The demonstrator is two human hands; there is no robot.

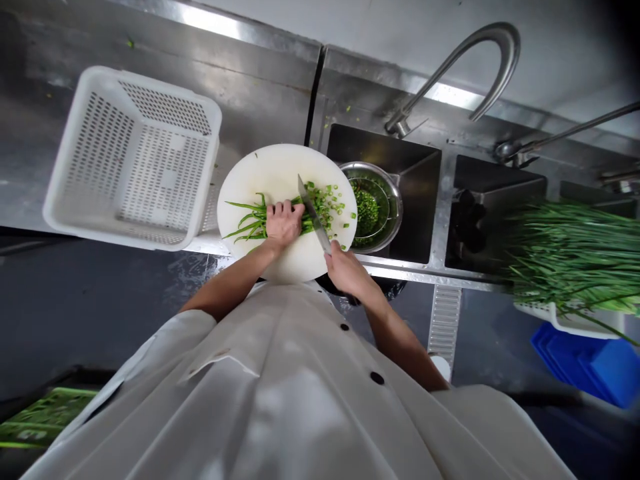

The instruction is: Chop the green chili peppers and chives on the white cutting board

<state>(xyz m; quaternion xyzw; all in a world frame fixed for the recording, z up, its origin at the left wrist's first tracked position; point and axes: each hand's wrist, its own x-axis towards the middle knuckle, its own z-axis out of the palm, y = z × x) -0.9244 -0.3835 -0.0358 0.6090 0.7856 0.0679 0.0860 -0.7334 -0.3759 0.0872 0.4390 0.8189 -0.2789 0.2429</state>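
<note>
Near the centre of the frame, a round white board (250, 170) carries a bunch of thin green peppers (247, 221), their loose ends fanned out toward the left. The left hand (284, 224) is clamped on them, knuckles up and fingers curled, pressing the bunch against the board. Just to its right, the right hand (346, 268) is closed around the handle of a knife (314, 215), whose blade slants from lower right to upper left, its tip above the left hand's fingers. The two hands are apart, with the blade between them. Chopped pieces (333, 200) lie scattered over the right part of the board, beside the blade. Right of the board, and partly hidden by its edge, a metal bowl (399, 212) with more chopped green in it sits at the left of a dark sink (420, 193). A curved tap (506, 50) rises behind that sink, toward the upper right. At the upper left, a white basket (103, 150) with pierced walls stands on the steel counter (260, 100). Long greens (580, 243) are heaped at the right edge of the frame.
</note>
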